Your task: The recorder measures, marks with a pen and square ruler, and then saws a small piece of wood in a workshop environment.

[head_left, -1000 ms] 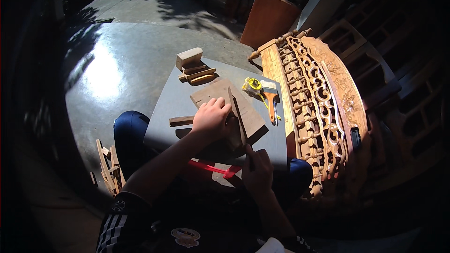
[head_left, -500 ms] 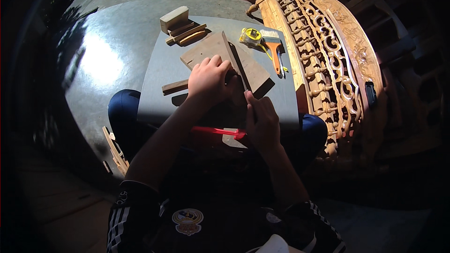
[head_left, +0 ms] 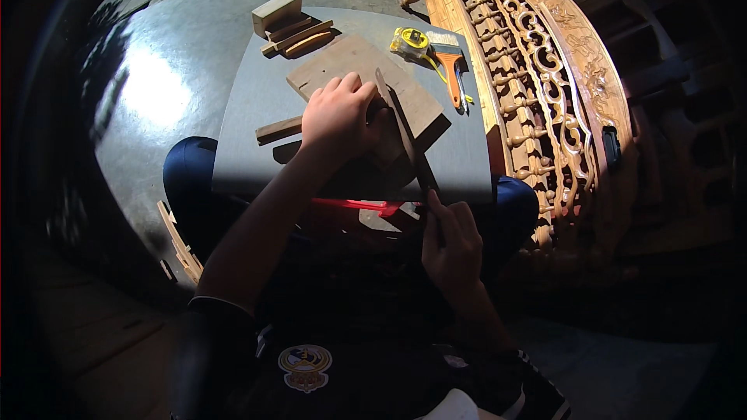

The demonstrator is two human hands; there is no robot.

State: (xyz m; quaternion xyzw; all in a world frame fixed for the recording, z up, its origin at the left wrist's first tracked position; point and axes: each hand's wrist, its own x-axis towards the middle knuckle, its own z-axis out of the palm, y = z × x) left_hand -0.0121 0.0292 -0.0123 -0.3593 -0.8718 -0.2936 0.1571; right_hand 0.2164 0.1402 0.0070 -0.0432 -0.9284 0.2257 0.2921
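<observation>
My left hand (head_left: pixel 338 113) is closed with curled fingers over a wooden board (head_left: pixel 342 58) lying on a grey tabletop. Out from under that hand, to the left, sticks a dark wooden strip (head_left: pixel 278 131); the fingers hide the rest of it. A long, narrow, flat metal tool, a file by its look (head_left: pixel 406 136), slants across the board just right of my left hand. Its near end is gripped in my right hand (head_left: pixel 454 241), beyond the table's front edge. Shade hides where the file touches the wood.
Small wood blocks (head_left: pixel 278 13) and strips sit at the table's far left. A yellow tape measure (head_left: pixel 410 40) and an orange-handled brush (head_left: pixel 449 78) lie far right. Carved wooden furniture (head_left: pixel 537 85) stands close along the right side. Something red (head_left: pixel 350 204) shows below the front edge.
My right hand has drawn the file back toward me and slightly right, so its tip now lies nearer my left hand. The left hand keeps its place on the board. The whole view has shifted slightly.
</observation>
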